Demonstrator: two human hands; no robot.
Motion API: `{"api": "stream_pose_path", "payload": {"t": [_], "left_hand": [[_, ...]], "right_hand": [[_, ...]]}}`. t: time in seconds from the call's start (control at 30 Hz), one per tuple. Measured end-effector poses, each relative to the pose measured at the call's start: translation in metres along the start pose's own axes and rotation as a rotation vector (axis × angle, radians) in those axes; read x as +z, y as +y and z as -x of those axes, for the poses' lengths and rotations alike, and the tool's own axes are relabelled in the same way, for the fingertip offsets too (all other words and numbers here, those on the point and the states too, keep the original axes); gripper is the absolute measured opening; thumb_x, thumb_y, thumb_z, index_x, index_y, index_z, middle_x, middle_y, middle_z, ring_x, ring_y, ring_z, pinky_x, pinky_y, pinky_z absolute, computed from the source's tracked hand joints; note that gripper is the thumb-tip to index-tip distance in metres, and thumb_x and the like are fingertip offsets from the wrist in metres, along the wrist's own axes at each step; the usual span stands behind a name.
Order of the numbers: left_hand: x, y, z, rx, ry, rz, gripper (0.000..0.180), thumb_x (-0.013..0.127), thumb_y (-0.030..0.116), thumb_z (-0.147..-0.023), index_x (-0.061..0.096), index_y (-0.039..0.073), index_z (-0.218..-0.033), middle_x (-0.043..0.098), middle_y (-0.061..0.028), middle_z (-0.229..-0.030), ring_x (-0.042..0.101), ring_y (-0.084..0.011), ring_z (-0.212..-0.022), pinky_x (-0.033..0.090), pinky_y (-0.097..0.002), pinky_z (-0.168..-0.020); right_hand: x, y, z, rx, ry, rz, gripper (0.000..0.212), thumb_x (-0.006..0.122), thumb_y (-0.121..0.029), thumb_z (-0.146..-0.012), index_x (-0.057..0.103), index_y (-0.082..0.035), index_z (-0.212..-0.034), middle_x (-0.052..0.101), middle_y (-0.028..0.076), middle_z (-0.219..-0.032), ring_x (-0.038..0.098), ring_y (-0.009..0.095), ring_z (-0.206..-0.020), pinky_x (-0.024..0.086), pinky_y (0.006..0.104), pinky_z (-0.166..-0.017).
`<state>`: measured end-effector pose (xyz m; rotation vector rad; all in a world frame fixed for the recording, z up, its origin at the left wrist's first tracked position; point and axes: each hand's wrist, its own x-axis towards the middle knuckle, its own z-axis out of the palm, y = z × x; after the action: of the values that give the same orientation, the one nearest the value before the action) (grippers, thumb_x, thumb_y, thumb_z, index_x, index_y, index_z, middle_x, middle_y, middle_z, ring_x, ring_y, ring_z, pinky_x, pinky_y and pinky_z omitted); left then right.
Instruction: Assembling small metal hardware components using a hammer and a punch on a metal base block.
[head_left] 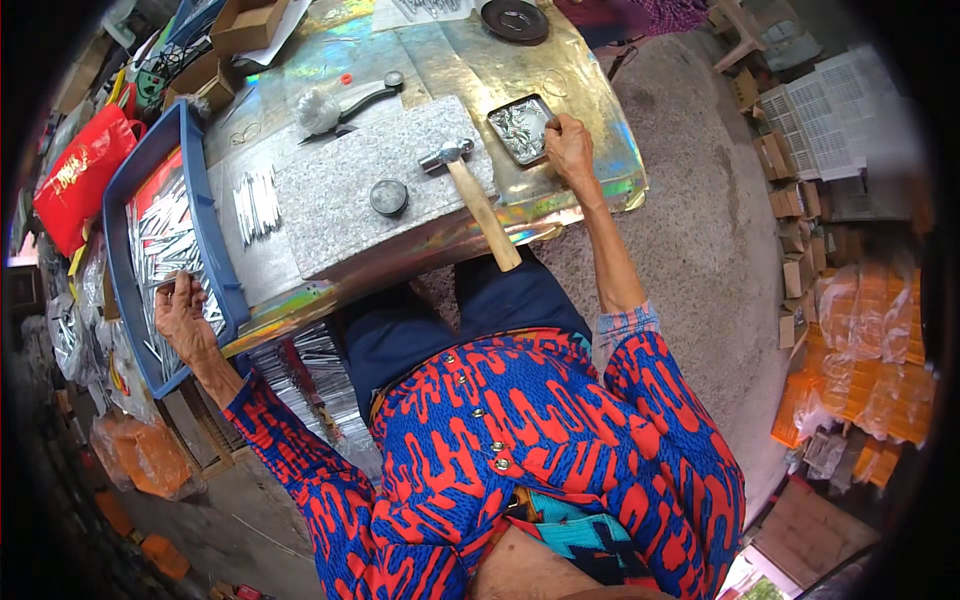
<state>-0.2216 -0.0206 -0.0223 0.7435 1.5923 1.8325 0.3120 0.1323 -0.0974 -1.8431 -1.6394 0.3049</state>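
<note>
My left hand [182,318] is in the near part of a blue plastic tray [212,245] heaped with thin silvery metal strips [165,235]. Its fingers are drawn together among the strips; what they grip is too small to tell. Over the right rim of a small dark dish [494,121] my right hand [570,146] is closed, fingertips bent down. Small shiny metal pieces [525,128] fill that dish, and whatever the fingers pinch is hidden. Between the hands, a hammer [480,205] with a wooden handle lies on a speckled stone slab [335,190], its handle jutting past the front edge.
A round dark-rimmed container [388,197] sits on the slab. Left of it lies a row of metal strips [257,205]. Farther back are a black-handled tool [372,98], a clear plastic bundle [317,110] and a brown round plate [514,20]. A red bag [85,185] stands beyond the tray.
</note>
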Motion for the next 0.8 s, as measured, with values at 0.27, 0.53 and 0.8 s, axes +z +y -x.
{"api": "stream_pose_path", "payload": {"t": [0.27,0.53,0.8], "left_hand": [[0.057,0.027,0.054,0.007,-0.181,0.064,0.015,0.063,0.004,-0.079,0.055,0.001,-0.091,0.061,-0.0075,-0.077,0.057,-0.012,-0.061,0.046,-0.0219,-0.05],[0.111,0.036,0.091,-0.044,-0.372,0.157,0.013,0.061,0.006,-0.079,0.053,0.002,-0.088,0.061,-0.009,-0.075,0.057,-0.0111,-0.058,0.046,-0.0209,-0.048],[0.15,0.035,0.117,-0.21,-0.527,0.254,0.017,0.061,0.008,-0.08,0.048,0.002,-0.089,0.062,-0.0138,-0.078,0.059,-0.0141,-0.059,0.048,-0.0226,-0.048]], "right_hand": [[0.01,0.001,-0.002,-0.23,0.059,0.187,0.013,0.047,-0.008,-0.072,0.053,0.003,-0.073,0.057,0.024,-0.074,0.055,0.042,-0.071,0.044,0.0478,-0.064],[0.009,-0.017,0.001,-0.239,-0.102,0.39,0.018,0.046,-0.008,-0.072,0.051,0.007,-0.08,0.055,0.03,-0.081,0.057,0.044,-0.073,0.047,0.0488,-0.066],[0.006,0.019,-0.016,-0.409,-0.102,0.199,0.019,0.046,-0.009,-0.07,0.05,0.009,-0.075,0.056,0.027,-0.069,0.056,0.039,-0.061,0.044,0.0466,-0.058]]}}
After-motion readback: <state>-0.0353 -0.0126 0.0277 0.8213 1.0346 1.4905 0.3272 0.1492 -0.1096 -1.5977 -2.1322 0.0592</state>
